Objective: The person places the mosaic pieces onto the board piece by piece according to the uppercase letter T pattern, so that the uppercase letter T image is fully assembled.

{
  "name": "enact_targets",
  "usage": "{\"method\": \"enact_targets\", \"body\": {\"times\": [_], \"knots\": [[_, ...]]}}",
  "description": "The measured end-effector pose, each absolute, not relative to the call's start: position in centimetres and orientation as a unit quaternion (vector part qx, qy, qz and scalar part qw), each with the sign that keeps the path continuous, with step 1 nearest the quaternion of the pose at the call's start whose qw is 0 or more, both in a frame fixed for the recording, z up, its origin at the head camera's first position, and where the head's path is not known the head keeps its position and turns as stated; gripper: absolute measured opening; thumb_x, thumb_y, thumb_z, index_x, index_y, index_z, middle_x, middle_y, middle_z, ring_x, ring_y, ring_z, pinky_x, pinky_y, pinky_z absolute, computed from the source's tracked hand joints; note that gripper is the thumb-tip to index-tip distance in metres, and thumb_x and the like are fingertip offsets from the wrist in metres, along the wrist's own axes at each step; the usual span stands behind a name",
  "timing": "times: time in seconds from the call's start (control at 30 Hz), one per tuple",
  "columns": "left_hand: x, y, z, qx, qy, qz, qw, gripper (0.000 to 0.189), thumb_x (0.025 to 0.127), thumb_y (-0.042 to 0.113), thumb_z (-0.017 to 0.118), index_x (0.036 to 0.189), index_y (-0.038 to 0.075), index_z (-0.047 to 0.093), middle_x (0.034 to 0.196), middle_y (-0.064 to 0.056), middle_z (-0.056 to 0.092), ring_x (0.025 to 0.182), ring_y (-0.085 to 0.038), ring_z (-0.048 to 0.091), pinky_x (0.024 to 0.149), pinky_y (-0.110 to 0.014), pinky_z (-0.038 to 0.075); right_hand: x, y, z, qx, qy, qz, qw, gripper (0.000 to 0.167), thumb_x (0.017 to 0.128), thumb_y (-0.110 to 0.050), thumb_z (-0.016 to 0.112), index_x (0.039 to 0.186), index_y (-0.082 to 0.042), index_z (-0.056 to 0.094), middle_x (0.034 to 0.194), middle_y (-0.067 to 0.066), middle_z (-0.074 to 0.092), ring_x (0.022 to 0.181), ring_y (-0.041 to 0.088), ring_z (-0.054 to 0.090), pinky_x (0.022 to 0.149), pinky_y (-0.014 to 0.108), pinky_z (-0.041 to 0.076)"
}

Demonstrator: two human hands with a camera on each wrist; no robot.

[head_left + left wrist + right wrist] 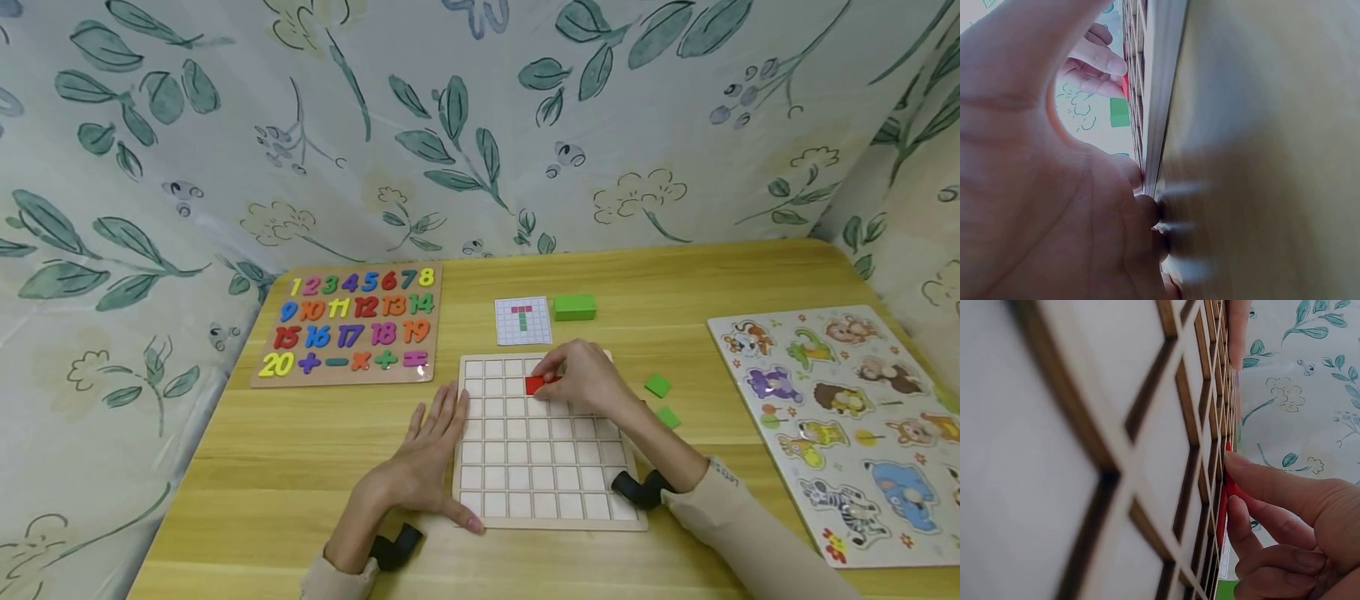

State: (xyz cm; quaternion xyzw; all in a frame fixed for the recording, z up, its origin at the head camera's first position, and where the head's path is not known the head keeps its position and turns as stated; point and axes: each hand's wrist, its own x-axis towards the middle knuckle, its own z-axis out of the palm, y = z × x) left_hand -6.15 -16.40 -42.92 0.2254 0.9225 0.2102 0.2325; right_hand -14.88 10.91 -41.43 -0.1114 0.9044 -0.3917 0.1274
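red tile (535,384) pinched by right hand (588,382) fingers on grid board (517,479); left hand (431,454) fingers flat, steadying board edge.

Head view looks forward and down from above the bench (675,275), taking in both hands and the grid board (547,492) between them. Left wrist view sits very close behind the left hand (1035,206), looking edge-on along the grid board's rim (1163,94). Right wrist view is pressed near the grid board's cells (1035,425), facing the right hand (1291,531). All three share the grid board.
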Motion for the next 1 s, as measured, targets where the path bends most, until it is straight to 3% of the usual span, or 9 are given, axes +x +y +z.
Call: {"method": "enact_targets", "body": {"times": [0.67, 0.9, 1.0], "knots": [[-6.1, -16.2, -42.6, 0.230, 0.923, 0.209, 0.227, 0.160, 0.059, 0.060, 0.096, 0.165, 0.002, -0.009, 0.171, -0.016, -0.024, 0.160, -0.035, -0.020, 0.129, -0.062, -0.010, -14.9, 11.2, -41.1, -0.135, 0.894, -0.405, 0.135, 0.015, 0.081, -0.005, 0.087, 0.095, -0.007, 0.083, 0.084, 0.003, 0.076, 0.075, 0.013, 0.062, 0.069, 0.026, 0.048], [-6.1, -16.2, -42.6, 0.230, 0.923, 0.210, 0.226, 0.160, 0.059, 0.060, 0.096, 0.164, 0.002, -0.009, 0.171, -0.016, -0.024, 0.160, -0.036, -0.020, 0.129, -0.062, -0.010, -14.8, 13.2, -40.8, -0.091, 0.883, -0.436, 0.149, 0.017, 0.088, -0.014, 0.082, 0.104, -0.010, 0.082, 0.086, 0.005, 0.069, 0.063, 0.017, 0.050, 0.055, 0.024, 0.037], [-6.1, -16.3, -42.7, 0.229, 0.924, 0.207, 0.227, 0.161, 0.058, 0.061, 0.096, 0.164, 0.003, -0.010, 0.171, -0.016, -0.025, 0.160, -0.035, -0.021, 0.129, -0.061, -0.010, -14.8, 15.0, -40.6, -0.085, 0.881, -0.442, 0.146, 0.020, 0.090, -0.018, 0.079, 0.108, -0.009, 0.081, 0.088, 0.007, 0.065, 0.066, 0.018, 0.049, 0.055, 0.024, 0.038]]}}
